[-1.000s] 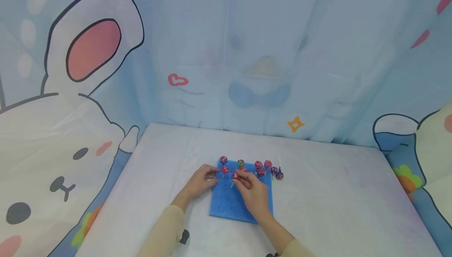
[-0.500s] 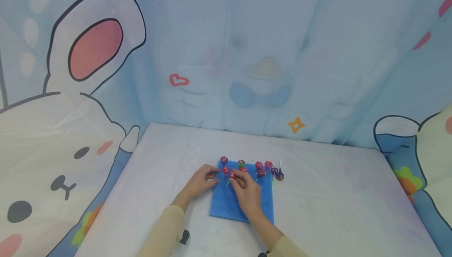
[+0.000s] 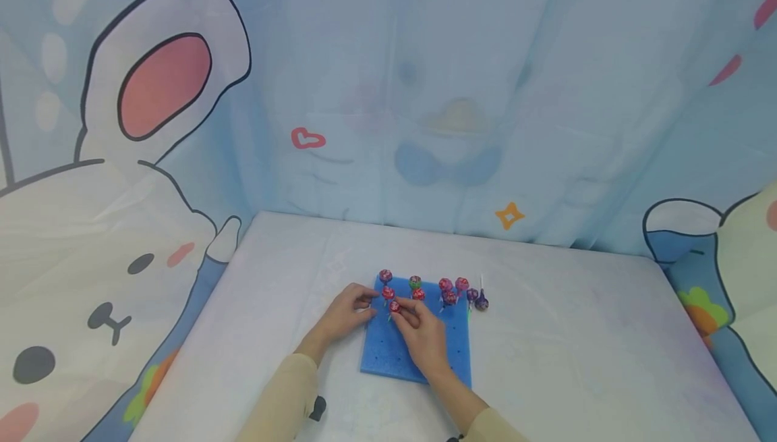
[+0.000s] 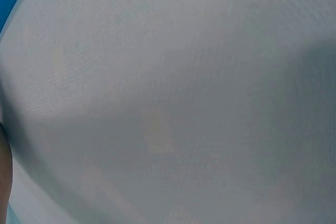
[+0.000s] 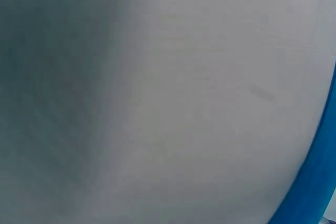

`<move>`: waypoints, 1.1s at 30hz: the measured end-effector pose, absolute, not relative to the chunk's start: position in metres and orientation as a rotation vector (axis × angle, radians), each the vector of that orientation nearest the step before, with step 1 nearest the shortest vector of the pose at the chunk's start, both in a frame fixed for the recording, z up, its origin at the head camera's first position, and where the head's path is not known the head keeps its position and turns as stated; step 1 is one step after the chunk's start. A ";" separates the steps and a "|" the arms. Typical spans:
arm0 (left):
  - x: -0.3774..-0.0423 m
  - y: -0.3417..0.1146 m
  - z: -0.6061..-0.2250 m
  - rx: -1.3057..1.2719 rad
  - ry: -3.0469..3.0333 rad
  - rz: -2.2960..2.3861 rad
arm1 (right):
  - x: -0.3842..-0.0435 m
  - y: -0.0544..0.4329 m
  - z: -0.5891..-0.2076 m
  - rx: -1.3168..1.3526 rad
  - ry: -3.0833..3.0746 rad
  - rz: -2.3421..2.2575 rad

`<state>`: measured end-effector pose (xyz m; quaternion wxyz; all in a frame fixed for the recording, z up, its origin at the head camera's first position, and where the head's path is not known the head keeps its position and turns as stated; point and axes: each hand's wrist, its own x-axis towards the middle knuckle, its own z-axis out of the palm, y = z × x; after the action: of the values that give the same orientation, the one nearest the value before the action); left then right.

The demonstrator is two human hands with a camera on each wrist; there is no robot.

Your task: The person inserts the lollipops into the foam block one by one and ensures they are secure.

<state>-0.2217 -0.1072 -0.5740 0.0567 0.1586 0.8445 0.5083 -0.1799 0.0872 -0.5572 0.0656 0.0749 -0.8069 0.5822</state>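
A square blue board (image 3: 382, 349) with rows of small holes lies on the table. My right hand (image 3: 426, 339) pinches a red-wrapped lollipop (image 3: 394, 307) over its left half, the green stick pointing down to the surface. At the board's left edge, the fingertips and thumb of my left hand (image 3: 344, 312) rest apart from each other. Just beyond the held lollipop stand a red lollipop (image 3: 388, 292) and a dark one (image 3: 385, 275). A green lollipop (image 3: 415, 281) and another red lollipop (image 3: 418, 293) stand in the middle.
Pink lollipops (image 3: 446, 284) and a purple one (image 3: 449, 298) stand at the board's back right. Off its right edge, a dark purple lollipop (image 3: 481, 304) lies on the white tabletop (image 3: 564, 341). A printed curtain (image 3: 364, 91) hangs behind. Wrist views show mostly tabletop and board edge.
My right hand has moved left with the red lollipop, then slightly down toward the board, just in front of the left red lollipop. My left hand has stayed at the edge.
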 end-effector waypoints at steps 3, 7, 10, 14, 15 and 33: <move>-0.221 -0.107 -0.573 0.471 2.565 1.530 | -0.180 0.087 -0.555 0.217 -2.441 1.775; -0.221 -0.106 -0.572 0.465 2.560 1.538 | -0.181 0.087 -0.553 0.187 -2.459 1.772; -0.221 -0.106 -0.572 0.466 2.554 1.553 | -0.182 0.087 -0.552 0.170 -2.477 1.759; -0.220 -0.106 -0.571 0.463 2.549 1.559 | -0.183 0.087 -0.551 0.180 -2.500 1.734; -0.220 -0.106 -0.571 0.464 2.549 1.559 | -0.183 0.087 -0.551 0.190 -2.505 1.723; -0.220 -0.106 -0.571 0.443 2.564 1.513 | -0.180 0.093 -0.547 0.183 -2.580 1.764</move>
<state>-0.2197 -0.1061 -0.5714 0.0661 0.1468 0.8500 0.5016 -0.1797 0.0933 -0.5474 0.0054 0.0584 -0.8241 0.5634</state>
